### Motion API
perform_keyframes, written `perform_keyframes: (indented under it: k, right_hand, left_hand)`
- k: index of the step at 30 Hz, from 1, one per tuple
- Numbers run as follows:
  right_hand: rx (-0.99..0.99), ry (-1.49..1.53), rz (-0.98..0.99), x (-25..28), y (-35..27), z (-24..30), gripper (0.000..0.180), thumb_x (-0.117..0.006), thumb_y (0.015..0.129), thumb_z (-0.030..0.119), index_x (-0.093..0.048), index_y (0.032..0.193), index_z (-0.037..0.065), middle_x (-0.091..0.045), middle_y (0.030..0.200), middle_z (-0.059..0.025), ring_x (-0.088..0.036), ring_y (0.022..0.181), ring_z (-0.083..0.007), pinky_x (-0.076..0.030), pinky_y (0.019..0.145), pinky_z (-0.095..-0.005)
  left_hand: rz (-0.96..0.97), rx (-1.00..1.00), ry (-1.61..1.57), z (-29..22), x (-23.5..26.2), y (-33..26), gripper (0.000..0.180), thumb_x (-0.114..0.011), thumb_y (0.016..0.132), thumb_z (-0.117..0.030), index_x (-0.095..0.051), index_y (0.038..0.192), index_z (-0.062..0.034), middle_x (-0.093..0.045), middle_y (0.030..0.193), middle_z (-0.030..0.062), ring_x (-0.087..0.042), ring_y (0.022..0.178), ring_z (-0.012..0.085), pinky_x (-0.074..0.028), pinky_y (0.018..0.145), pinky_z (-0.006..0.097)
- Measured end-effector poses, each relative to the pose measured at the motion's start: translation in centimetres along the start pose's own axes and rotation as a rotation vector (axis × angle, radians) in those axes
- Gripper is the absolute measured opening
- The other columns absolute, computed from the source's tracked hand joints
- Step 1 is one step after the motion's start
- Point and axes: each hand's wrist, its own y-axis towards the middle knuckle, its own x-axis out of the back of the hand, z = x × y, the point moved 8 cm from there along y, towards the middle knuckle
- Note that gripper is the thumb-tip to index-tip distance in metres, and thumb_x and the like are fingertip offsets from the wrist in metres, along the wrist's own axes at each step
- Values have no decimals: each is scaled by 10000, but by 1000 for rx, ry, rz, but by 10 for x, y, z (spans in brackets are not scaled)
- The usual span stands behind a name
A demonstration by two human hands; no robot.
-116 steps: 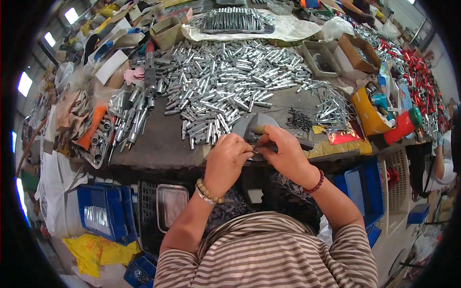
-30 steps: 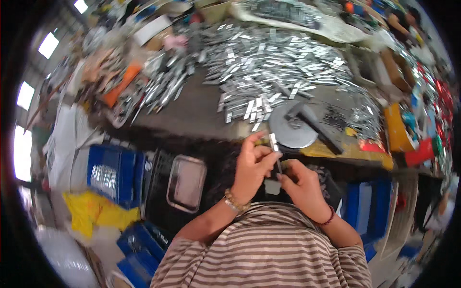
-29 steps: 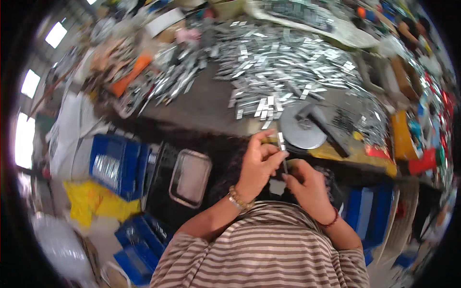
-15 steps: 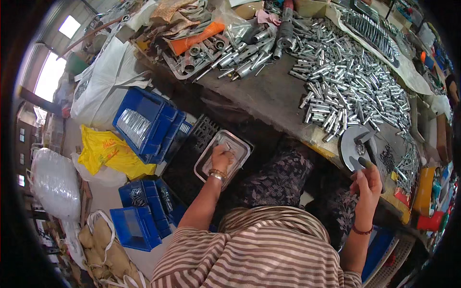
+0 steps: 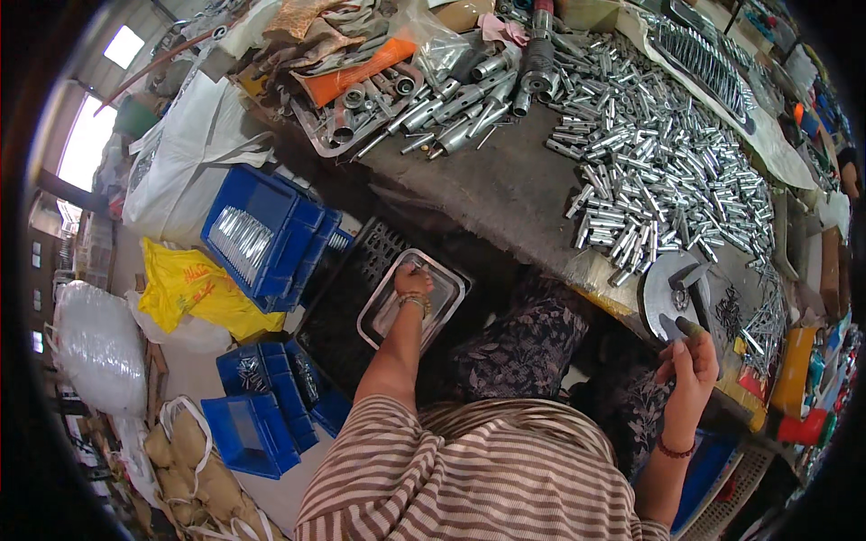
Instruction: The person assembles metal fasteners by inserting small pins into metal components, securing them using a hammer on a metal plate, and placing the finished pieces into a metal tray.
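My left hand [image 5: 414, 280] reaches down into a shallow metal tray [image 5: 373, 316] resting on a black crate. Its fingers are curled closed, and whatever they hold is hidden. My right hand [image 5: 691, 362] is raised at the bench's front edge, by a round metal plate [image 5: 658, 298] with a metal fitting on top. Its fingers are loosely bent and apart, with a dark cover on one fingertip, and nothing shows in them. Beyond the plate, a large pile of short silvery metal tubes [image 5: 649, 171] covers the bench.
Blue plastic bins [image 5: 293, 230] with metal parts stand left of the black crate [image 5: 316, 334], and more blue bins [image 5: 248, 437] sit lower. A yellow bag [image 5: 194, 288] lies beside them. Sockets and rods [image 5: 451, 113] crowd the bench's far left.
My left hand has drawn back slightly toward the tray's far left part, its fingers closed tighter. My right hand has dropped a little beside the round plate.
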Motion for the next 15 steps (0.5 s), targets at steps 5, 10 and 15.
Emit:
perform_keyframes:
  k: [5,10,15]
  right_hand:
    - [-7,53,63,-2,4,-4,245,-633,1050,113,-664,1261,-8,-682,841,-46,-571,588,-65,-436,504,-215]
    - [-1,17,13,0,1,-4,258,-632,1051,101,-665,1279,-15,-690,862,-55,-583,600,-67,-450,509,-220]
    - [-14,83,64,-3,4,-4,253,-627,1048,84,-669,1279,-9,-694,864,-52,-591,607,-66,-459,519,-219]
  left_hand:
    - [332,105,-353,20,44,52,418,-660,941,66,-532,1305,-93,-687,921,124,-690,669,214,-573,525,344]
    - [-12,-56,-31,4,11,-8,360,-636,917,97,-573,1223,-82,-689,939,180,-711,768,245,-621,637,418]
    - [156,278,-260,3,33,-8,206,-599,966,-10,-632,1155,-84,-702,1010,214,-709,847,284,-615,710,424]
